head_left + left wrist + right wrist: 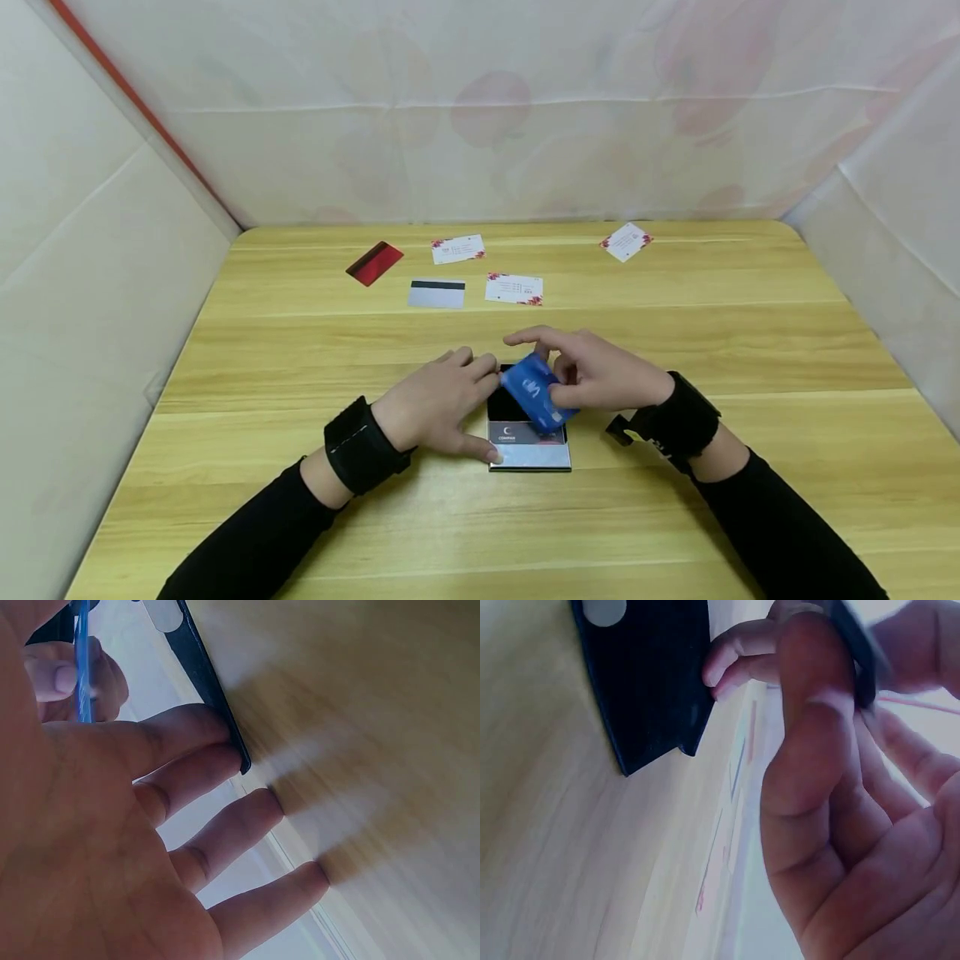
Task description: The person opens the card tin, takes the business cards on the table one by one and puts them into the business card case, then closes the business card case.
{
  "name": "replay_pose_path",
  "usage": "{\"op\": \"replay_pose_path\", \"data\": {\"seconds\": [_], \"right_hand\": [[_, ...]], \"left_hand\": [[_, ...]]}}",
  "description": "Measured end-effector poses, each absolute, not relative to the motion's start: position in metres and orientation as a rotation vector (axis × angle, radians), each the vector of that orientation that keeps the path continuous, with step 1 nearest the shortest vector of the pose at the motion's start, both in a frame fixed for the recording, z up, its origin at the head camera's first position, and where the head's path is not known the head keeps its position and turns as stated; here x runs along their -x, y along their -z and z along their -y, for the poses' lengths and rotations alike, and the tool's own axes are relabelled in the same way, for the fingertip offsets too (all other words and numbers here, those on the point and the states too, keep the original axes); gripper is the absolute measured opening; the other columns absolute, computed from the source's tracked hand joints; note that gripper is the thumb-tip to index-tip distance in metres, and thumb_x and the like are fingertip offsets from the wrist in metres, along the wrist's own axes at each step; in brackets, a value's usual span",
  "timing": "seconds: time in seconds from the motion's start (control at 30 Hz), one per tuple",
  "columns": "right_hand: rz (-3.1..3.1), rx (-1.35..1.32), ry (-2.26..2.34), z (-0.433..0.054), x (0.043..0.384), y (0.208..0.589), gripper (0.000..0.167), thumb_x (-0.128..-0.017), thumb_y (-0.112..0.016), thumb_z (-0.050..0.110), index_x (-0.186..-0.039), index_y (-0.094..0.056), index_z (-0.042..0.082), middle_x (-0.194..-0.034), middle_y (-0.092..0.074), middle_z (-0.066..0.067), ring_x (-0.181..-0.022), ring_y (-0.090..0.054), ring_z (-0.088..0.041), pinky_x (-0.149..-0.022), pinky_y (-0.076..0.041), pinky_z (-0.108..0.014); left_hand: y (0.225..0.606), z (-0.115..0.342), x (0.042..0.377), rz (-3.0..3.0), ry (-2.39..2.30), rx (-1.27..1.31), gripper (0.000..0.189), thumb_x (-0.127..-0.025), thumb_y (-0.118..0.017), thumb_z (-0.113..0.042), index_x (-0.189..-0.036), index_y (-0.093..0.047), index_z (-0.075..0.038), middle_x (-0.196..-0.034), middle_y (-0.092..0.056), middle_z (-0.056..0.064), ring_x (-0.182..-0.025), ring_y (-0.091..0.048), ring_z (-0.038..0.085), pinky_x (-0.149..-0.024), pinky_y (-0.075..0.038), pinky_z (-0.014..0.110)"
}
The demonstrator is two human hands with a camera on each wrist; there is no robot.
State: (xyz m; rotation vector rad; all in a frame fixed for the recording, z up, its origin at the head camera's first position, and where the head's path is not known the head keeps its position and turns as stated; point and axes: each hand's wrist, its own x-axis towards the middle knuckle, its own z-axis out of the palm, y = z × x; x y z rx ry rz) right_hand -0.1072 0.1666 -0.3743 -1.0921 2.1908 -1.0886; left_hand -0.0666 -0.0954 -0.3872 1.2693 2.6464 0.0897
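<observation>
A black card holder (534, 456) with a silver front band lies flat on the table in the head view, a grey printed card (512, 432) showing above the band. My left hand (441, 402) rests along its left side, thumb on the lower left corner, fingers extended toward the upper edge. In the left wrist view, some fingertips touch the table and others the black edge. My right hand (606, 371) pinches a blue bank card (531, 389) tilted over the holder, index finger raised. The left wrist view shows this blue card (84, 682) edge-on.
Farther back on the wooden table (300, 358) lie a red card (378, 265), a white card with a black stripe (437, 297) and floral-cornered white cards (514, 288), one of them (626, 242) toward the right. Pale curtains (487, 158) surround the table's back and sides.
</observation>
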Motion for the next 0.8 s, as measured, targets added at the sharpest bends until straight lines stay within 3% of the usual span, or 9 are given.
{"op": "replay_pose_path", "data": {"seconds": [0.07, 0.17, 0.33, 0.43, 0.53, 0.63, 0.73, 0.8], "right_hand": [[-2.206, 1.060, 1.107, -0.1670, 0.1070, 0.3746, 0.063, -0.085, -0.061, -0.003, -0.142, -0.049, 0.023, -0.101, -0.058, 0.001, -0.061, -0.052, -0.012, -0.053, -0.044, -0.026], [-2.241, 1.025, 1.140, -0.1670, 0.1077, 0.3750, 0.049, -0.086, -0.061, -0.002, -0.129, -0.054, 0.022, -0.105, -0.060, -0.001, -0.071, -0.057, -0.016, -0.058, -0.049, -0.028], [-2.275, 0.972, 1.198, -0.1656, 0.1098, 0.3748, 0.032, -0.086, -0.061, -0.001, -0.111, -0.050, 0.015, -0.101, -0.064, -0.005, -0.065, -0.058, -0.016, -0.055, -0.051, -0.030], [-2.272, 0.957, 1.223, -0.1657, 0.1099, 0.3748, 0.040, -0.084, -0.063, -0.002, -0.117, -0.048, 0.016, -0.103, -0.064, -0.005, -0.068, -0.059, -0.017, -0.056, -0.051, -0.031], [-2.263, 0.970, 1.236, -0.1657, 0.1091, 0.3742, 0.057, -0.084, -0.063, -0.002, -0.134, -0.048, 0.021, -0.108, -0.062, -0.005, -0.080, -0.060, -0.019, -0.063, -0.054, -0.031], [-2.252, 1.000, 1.252, -0.1653, 0.1086, 0.3735, 0.057, -0.086, -0.062, -0.002, -0.137, -0.052, 0.022, -0.116, -0.061, -0.007, -0.090, -0.059, -0.021, -0.071, -0.055, -0.032], [-2.279, 1.018, 1.262, -0.1655, 0.1090, 0.3737, 0.038, -0.089, -0.063, -0.001, -0.121, -0.060, 0.018, -0.113, -0.062, -0.004, -0.089, -0.058, -0.020, -0.068, -0.053, -0.030], [-2.299, 1.010, 1.281, -0.1659, 0.1095, 0.3736, 0.027, -0.088, -0.065, 0.000, -0.108, -0.059, 0.018, -0.102, -0.062, -0.002, -0.083, -0.059, -0.019, -0.065, -0.051, -0.028]], "left_hand": [[0.3874, 0.0952, 0.0666, -2.645, -0.092, -1.267, 0.100, -0.075, -0.058, -0.084, -0.143, -0.053, -0.010, -0.132, -0.051, 0.003, -0.107, -0.046, 0.021, -0.100, -0.044, 0.038], [0.3877, 0.0949, 0.0667, -2.641, -0.096, -1.261, 0.101, -0.075, -0.057, -0.084, -0.144, -0.052, -0.010, -0.133, -0.050, 0.003, -0.108, -0.046, 0.021, -0.101, -0.044, 0.038], [0.3867, 0.0949, 0.0667, -2.637, -0.092, -1.249, 0.101, -0.075, -0.057, -0.084, -0.144, -0.052, -0.010, -0.135, -0.050, 0.003, -0.110, -0.046, 0.022, -0.103, -0.043, 0.039], [0.3857, 0.0949, 0.0666, -2.639, -0.085, -1.247, 0.101, -0.075, -0.058, -0.084, -0.144, -0.052, -0.010, -0.136, -0.050, 0.003, -0.110, -0.046, 0.022, -0.103, -0.043, 0.040], [0.3855, 0.0949, 0.0666, -2.641, -0.082, -1.251, 0.100, -0.075, -0.058, -0.083, -0.143, -0.053, -0.010, -0.136, -0.050, 0.003, -0.110, -0.047, 0.023, -0.103, -0.043, 0.040], [0.3855, 0.0948, 0.0666, -2.641, -0.082, -1.252, 0.100, -0.075, -0.058, -0.084, -0.143, -0.053, -0.010, -0.136, -0.051, 0.004, -0.110, -0.047, 0.022, -0.103, -0.043, 0.039], [0.3855, 0.0946, 0.0668, -2.639, -0.084, -1.252, 0.101, -0.075, -0.057, -0.084, -0.143, -0.053, -0.010, -0.136, -0.051, 0.003, -0.110, -0.047, 0.021, -0.102, -0.043, 0.039], [0.3855, 0.0946, 0.0669, -2.639, -0.093, -1.249, 0.100, -0.074, -0.058, -0.084, -0.141, -0.054, -0.010, -0.135, -0.051, 0.003, -0.109, -0.047, 0.021, -0.101, -0.044, 0.038]]}}
